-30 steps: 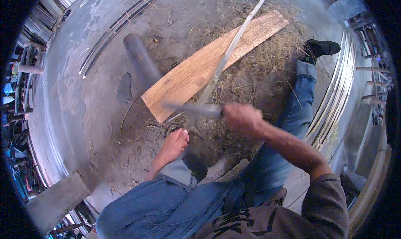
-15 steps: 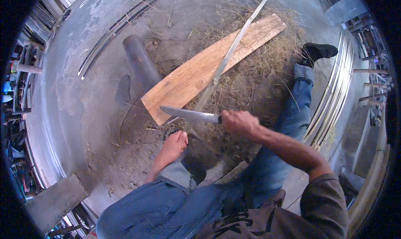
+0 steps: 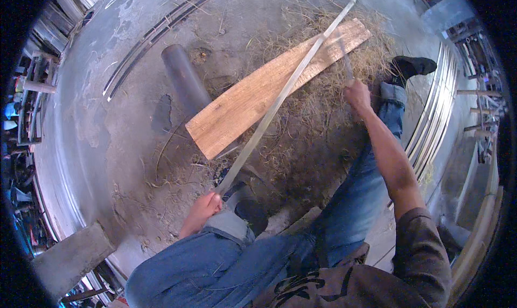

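A long, narrow pale strip [image 3: 276, 104], which looks like split bamboo or wood, runs from my left hand up to the far right. My left hand [image 3: 204, 211] is closed round its near end, beside my rolled trouser cuff. The strip passes over a wooden board [image 3: 258, 92] that slants across the floor. Out to the right, my right hand [image 3: 357, 95] grips a knife by its handle. The knife blade [image 3: 343, 52] is smeared by motion and points away from me, over the board's far right part.
A dark round cylinder [image 3: 184, 76] lies by the board's left. Thin shavings [image 3: 318, 114] litter the floor. Long strips lie at far left [image 3: 161, 28] and beyond my right leg [image 3: 431, 119]. A grey block [image 3: 75, 259] stands lower left.
My right hand has swung the knife away from me and to the right, off the strip's near part. My left hand has drawn back toward me and slightly left with the strip's end.
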Tool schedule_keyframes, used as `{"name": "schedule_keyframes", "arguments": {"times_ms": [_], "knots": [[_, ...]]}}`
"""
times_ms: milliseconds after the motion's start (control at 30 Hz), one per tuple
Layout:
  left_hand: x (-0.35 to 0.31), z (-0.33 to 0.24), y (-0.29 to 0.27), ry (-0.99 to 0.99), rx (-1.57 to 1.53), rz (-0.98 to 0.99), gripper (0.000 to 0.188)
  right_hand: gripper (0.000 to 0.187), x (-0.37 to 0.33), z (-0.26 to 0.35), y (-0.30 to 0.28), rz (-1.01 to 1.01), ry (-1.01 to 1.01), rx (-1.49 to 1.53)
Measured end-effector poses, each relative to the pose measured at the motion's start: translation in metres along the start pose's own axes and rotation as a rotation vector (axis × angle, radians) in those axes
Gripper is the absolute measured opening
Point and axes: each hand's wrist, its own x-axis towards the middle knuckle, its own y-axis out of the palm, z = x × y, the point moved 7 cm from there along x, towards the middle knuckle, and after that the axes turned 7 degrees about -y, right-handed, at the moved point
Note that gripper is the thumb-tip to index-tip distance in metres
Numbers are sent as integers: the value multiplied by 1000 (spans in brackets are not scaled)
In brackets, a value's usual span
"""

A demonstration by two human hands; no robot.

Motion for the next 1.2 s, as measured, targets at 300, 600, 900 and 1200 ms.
{"name": "schedule_keyframes", "arguments": {"times_ms": [300,600,900,1200], "knots": [[26,-22,5,-50,66,-73,34,13,-174,251,-56,489,-424,622],[15,-43,3,-3,210,-197,37,20,-136,223,-72,596,-267,525],[25,-26,4,-5,177,-165,39,20,-136,209,-66,517,-378,545],[22,-46,12,-90,133,-172,37,18,-111,189,-55,453,-249,558]]}}
